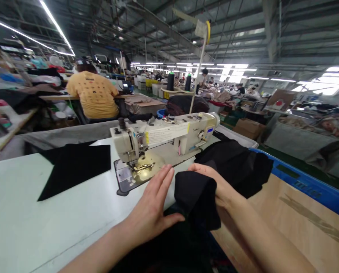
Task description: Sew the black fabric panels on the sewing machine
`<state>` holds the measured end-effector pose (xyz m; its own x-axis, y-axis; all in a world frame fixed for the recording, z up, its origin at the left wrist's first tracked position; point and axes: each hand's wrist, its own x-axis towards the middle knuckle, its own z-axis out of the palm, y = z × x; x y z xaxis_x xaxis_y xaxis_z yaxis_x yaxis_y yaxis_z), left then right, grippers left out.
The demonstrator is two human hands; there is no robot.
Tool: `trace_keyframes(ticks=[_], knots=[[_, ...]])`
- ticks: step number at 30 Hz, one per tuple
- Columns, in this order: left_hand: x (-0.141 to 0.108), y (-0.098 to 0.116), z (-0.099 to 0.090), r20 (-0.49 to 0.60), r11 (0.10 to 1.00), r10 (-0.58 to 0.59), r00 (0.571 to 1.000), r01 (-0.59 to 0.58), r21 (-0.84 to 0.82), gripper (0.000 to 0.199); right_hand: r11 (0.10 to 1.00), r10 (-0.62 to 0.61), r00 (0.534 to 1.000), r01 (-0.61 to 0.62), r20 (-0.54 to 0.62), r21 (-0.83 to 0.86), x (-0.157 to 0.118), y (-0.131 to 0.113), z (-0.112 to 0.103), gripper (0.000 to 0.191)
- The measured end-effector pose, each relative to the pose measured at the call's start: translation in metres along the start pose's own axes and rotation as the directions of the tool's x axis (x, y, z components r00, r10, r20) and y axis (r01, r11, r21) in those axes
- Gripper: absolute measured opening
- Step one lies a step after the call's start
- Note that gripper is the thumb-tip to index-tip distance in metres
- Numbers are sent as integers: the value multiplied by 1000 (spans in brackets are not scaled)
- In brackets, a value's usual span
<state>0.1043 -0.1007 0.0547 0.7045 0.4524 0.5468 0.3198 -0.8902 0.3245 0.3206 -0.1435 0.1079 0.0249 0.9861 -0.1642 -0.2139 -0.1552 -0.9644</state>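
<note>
My right hand (pixel 207 176) grips a piece of black fabric (pixel 194 193) near the table's front edge; the cloth curls over and hangs down, hiding part of the fingers. To its left, my left hand (pixel 155 206) is open, thumb spread away from the straight fingers, with nothing in it. In front of both hands stands a white sewing machine (pixel 166 132), its needle and presser foot at the left end over a shiny metal plate (pixel 145 174). More black fabric (pixel 232 161) lies heaped right of the machine.
Cut black fabric (pixel 81 165) lies flat on the pale tabletop (pixel 13 201) at left. At right is a blue plastic crate (pixel 308 185) beside a wooden board (pixel 306 220). A thread stand (pixel 199 72) rises behind the machine. A person in a yellow shirt (pixel 92 93) sits ahead.
</note>
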Motion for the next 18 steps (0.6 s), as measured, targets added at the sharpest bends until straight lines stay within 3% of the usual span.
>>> trace_keyframes(ticks=[1,3,5,7,10,12,14,16,18], knots=[[2,7,1,-29,999,-5,1000,4,-35,109,998,35,999,-36,33,46,-2,5,13,26],[5,16,-1,-102,995,-38,994,28,-101,84,996,41,994,-49,101,78,-6,16,32,30],[9,18,-11,-211,988,-102,972,74,-135,51,996,-58,993,51,103,67,-10,23,43,36],[13,16,-27,-309,982,-172,935,139,-129,32,969,-246,968,243,45,51,-14,25,48,45],[15,18,-53,-359,979,-203,911,186,-81,25,883,-466,884,467,29,-45,-20,17,55,58],[13,23,-66,-331,985,-171,928,163,-52,27,848,-500,865,497,32,-185,-23,7,62,53],[6,29,-78,-308,988,-151,939,152,-19,28,822,-511,859,488,-4,-293,-24,-2,69,34],[-2,28,-92,-325,981,-169,930,191,38,24,799,-537,843,501,-20,-331,-22,-9,71,26],[-7,21,-111,-367,956,-206,907,267,124,20,749,-594,804,543,-23,-379,-15,-16,67,29]])
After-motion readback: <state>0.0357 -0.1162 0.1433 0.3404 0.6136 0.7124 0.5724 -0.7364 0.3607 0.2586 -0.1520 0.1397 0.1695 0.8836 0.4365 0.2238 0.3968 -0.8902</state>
